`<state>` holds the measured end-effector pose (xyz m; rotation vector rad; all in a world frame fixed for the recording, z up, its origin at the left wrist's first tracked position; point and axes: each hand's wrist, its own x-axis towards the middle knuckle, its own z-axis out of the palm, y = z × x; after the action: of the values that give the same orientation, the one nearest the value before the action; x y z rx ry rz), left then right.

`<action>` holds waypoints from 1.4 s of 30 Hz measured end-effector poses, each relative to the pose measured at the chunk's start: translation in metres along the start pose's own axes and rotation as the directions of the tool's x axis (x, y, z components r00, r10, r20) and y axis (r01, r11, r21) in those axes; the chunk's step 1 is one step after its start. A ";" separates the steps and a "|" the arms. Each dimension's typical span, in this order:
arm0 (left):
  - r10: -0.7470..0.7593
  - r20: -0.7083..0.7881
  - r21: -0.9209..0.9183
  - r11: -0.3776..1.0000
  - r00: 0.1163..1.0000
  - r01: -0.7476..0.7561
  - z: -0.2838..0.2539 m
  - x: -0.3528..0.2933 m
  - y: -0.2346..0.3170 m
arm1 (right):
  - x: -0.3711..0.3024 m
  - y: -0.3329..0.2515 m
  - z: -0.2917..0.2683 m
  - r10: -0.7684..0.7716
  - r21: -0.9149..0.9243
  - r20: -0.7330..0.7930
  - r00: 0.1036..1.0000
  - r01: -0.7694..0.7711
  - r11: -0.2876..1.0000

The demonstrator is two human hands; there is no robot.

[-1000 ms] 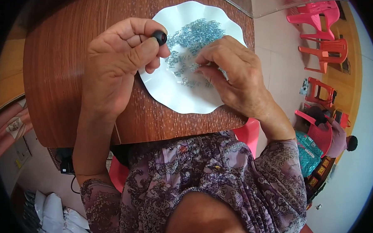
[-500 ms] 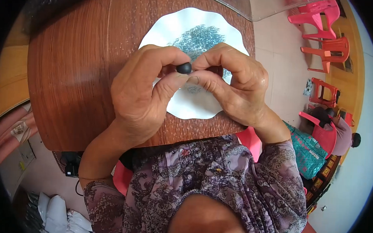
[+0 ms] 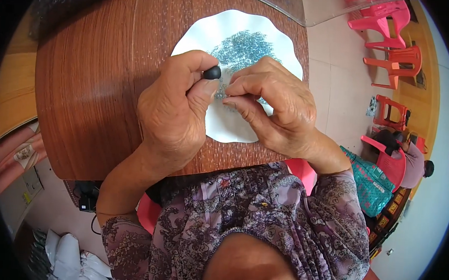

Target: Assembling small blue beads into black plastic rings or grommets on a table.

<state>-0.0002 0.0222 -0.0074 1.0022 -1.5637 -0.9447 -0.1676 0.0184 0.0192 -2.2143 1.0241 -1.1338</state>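
Between the thumb and forefinger of my left hand (image 3: 173, 100) is a small black rounded piece (image 3: 212, 73), its smooth end facing right. My right hand (image 3: 274, 99) is pinched just to the right of it, thumb and forefinger together; whatever lies between those fingertips is too small to make out. Both hands are held above a white plate (image 3: 235, 130) with a wavy rim. A heap of tiny shiny bluish-silver pieces (image 3: 243, 48) is spread over the plate's far part, with a few more scattered below, between my hands.
The plate stands on a brown wooden table (image 3: 86, 94). A clear-edged sheet (image 3: 310, 21) overhangs its far right corner. Off to the right are pink chairs (image 3: 385, 24), a red stool (image 3: 390, 111), a teal bag (image 3: 370, 184) and a seated person (image 3: 414, 163). White bags (image 3: 69, 256) lie at lower left.
My hands have drawn apart. The left one has shifted slightly left and up with the black piece, and the right fingertips have come away from it and dropped a little.
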 end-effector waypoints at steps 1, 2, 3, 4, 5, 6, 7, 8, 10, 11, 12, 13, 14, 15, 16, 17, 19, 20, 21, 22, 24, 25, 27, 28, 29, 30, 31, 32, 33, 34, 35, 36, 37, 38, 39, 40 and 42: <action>-0.032 0.006 -0.025 0.999 0.999 0.032 0.000 0.000 0.001 | 0.001 -0.001 -0.001 -0.019 -0.004 0.028 0.999 0.019 1.000; -0.064 0.013 -0.049 0.997 0.998 0.064 -0.001 -0.001 0.002 | 0.001 -0.001 -0.002 -0.038 -0.007 0.057 0.998 0.038 0.999; -0.064 0.015 -0.051 0.997 0.998 0.065 -0.002 0.001 0.003 | 0.000 -0.001 -0.002 -0.036 -0.008 0.057 0.998 0.036 0.999; -0.087 0.026 -0.089 0.992 0.996 0.089 -0.003 0.003 0.004 | 0.000 0.000 -0.002 -0.082 -0.024 0.061 0.995 0.084 0.996; -0.109 0.037 -0.126 0.986 0.993 0.113 -0.004 0.004 0.005 | -0.001 0.001 -0.003 -0.128 -0.040 0.066 0.990 0.131 0.991; -0.112 0.036 -0.124 0.986 0.993 0.116 -0.004 0.004 0.003 | 0.000 0.000 -0.002 -0.128 -0.036 0.066 0.990 0.131 0.991; -0.132 0.033 -0.147 0.980 0.991 0.135 -0.004 0.004 0.001 | 0.002 -0.001 -0.003 -0.088 0.037 0.087 0.992 0.085 0.996; -0.152 0.031 -0.171 0.973 0.988 0.155 -0.005 0.003 0.000 | 0.003 -0.001 -0.003 -0.049 0.109 0.111 0.993 0.037 0.993; -0.135 0.056 -0.142 0.980 0.989 0.141 -0.006 0.005 0.001 | 0.002 0.000 -0.006 0.035 0.166 0.100 0.994 -0.051 0.985; -0.120 0.080 -0.113 0.985 0.990 0.129 -0.007 0.006 0.002 | 0.001 0.000 -0.008 0.118 0.224 0.095 0.988 -0.137 0.965; -0.119 0.082 -0.112 0.985 0.990 0.127 -0.007 0.007 0.003 | 0.000 -0.002 -0.011 0.239 0.278 0.119 0.964 -0.264 0.924; -0.144 0.098 -0.173 0.972 0.985 0.159 -0.008 0.008 0.004 | -0.001 -0.001 -0.012 0.239 0.278 0.117 0.964 -0.263 0.924; -0.167 0.116 -0.231 0.954 0.979 0.190 -0.009 0.009 0.005 | -0.003 0.001 -0.012 0.265 0.278 0.095 0.960 -0.281 0.919; -0.164 0.116 -0.229 0.955 0.980 0.187 -0.010 0.009 0.006 | -0.004 0.002 -0.012 0.288 0.279 0.072 0.955 -0.297 0.913; -0.174 0.135 -0.220 0.955 0.975 0.201 -0.011 0.010 0.006 | -0.004 0.002 -0.013 0.286 0.280 0.069 0.956 -0.294 0.914; -0.183 0.154 -0.209 0.954 0.971 0.213 -0.012 0.010 0.007 | -0.005 0.002 -0.013 0.307 0.282 0.069 0.949 -0.313 0.907; -0.249 0.189 -0.294 0.909 0.950 0.297 -0.014 0.013 0.011 | -0.005 0.002 -0.014 0.326 0.283 0.062 0.943 -0.330 0.901; -0.315 0.227 -0.373 0.846 0.921 0.382 -0.014 0.015 0.013 | -0.004 0.001 -0.015 0.341 0.283 0.068 0.938 -0.346 0.895; -0.312 0.230 -0.371 0.847 0.922 0.380 -0.015 0.016 0.012 | -0.004 0.000 -0.016 0.357 0.282 0.076 0.931 -0.363 0.888; -0.281 0.265 -0.306 0.882 0.922 0.357 -0.016 0.017 0.009 | -0.003 0.000 -0.017 0.356 0.282 0.071 0.932 -0.362 0.889; -0.253 0.304 -0.241 0.912 0.919 0.331 -0.015 0.017 0.007 | -0.001 0.001 -0.017 0.354 0.281 0.054 0.934 -0.355 0.892; -0.172 0.276 -0.061 0.979 0.946 0.195 -0.014 0.016 0.008 | -0.001 0.002 -0.016 0.356 0.282 0.053 0.933 -0.356 0.891; -0.082 0.265 0.123 0.991 0.961 0.051 -0.014 0.015 0.009 | -0.001 0.003 -0.016 0.345 0.260 0.057 0.937 -0.347 0.901; -0.109 0.291 0.127 0.989 0.950 0.075 -0.015 0.015 0.011 | -0.002 0.004 -0.016 0.345 0.259 0.055 0.937 -0.347 0.901; -0.136 0.318 0.131 0.986 0.938 0.099 -0.015 0.015 0.012 | -0.003 0.005 -0.016 0.340 0.246 0.056 0.939 -0.343 0.906; -0.135 0.317 0.133 0.986 0.939 0.098 -0.016 0.015 0.009 | -0.003 0.005 -0.015 0.334 0.236 0.057 0.941 -0.338 0.911; -0.131 0.288 0.030 0.991 0.949 0.128 -0.016 0.015 0.006 | -0.003 0.005 -0.015 0.331 0.237 0.056 0.942 -0.335 0.912; -0.129 0.258 -0.074 0.986 0.957 0.152 -0.017 0.015 0.004 | -0.002 0.003 -0.014 0.345 0.245 0.050 0.937 -0.347 0.905; -0.126 0.259 -0.074 0.986 0.958 0.150 -0.017 0.016 0.004 | -0.002 0.002 -0.014 0.360 0.252 0.043 0.932 -0.359 0.899; -0.220 0.244 -0.275 0.918 0.945 0.285 -0.017 0.018 0.005 | -0.002 0.002 -0.014 0.358 0.252 0.041 0.933 -0.356 0.900; -0.312 0.248 -0.464 0.793 0.917 0.395 -0.017 0.020 0.006 | -0.002 0.002 -0.014 0.342 0.262 0.039 0.939 -0.339 0.903; -0.308 0.248 -0.463 0.795 0.919 0.392 -0.019 0.020 0.005 | -0.001 0.001 -0.014 0.325 0.271 0.035 0.945 -0.321 0.907; -0.330 0.286 -0.505 0.746 0.899 0.434 -0.022 0.021 0.002 | 0.000 -0.001 -0.014 0.321 0.271 0.032 0.946 -0.317 0.909; -0.350 0.325 -0.542 0.692 0.879 0.476 -0.023 0.021 0.000 | 0.002 -0.002 -0.014 0.313 0.266 0.036 0.949 -0.312 0.912; -0.347 0.324 -0.541 0.696 0.880 0.473 -0.024 0.020 -0.001 | 0.003 -0.003 -0.014 0.305 0.263 0.042 0.951 -0.305 0.915; -0.367 0.334 -0.556 0.667 0.868 0.496 -0.024 0.020 -0.002 | 0.005 -0.004 -0.012 0.302 0.264 0.040 0.953 -0.301 0.916; -0.385 0.342 -0.571 0.640 0.858 0.514 -0.024 0.020 -0.003 | 0.007 -0.005 -0.011 0.280 0.280 0.030 0.960 -0.277 0.919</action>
<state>0.0207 0.0000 0.0007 0.8090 -0.9773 -1.8397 -0.1716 0.0149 0.0318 -1.7771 1.0684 -1.0869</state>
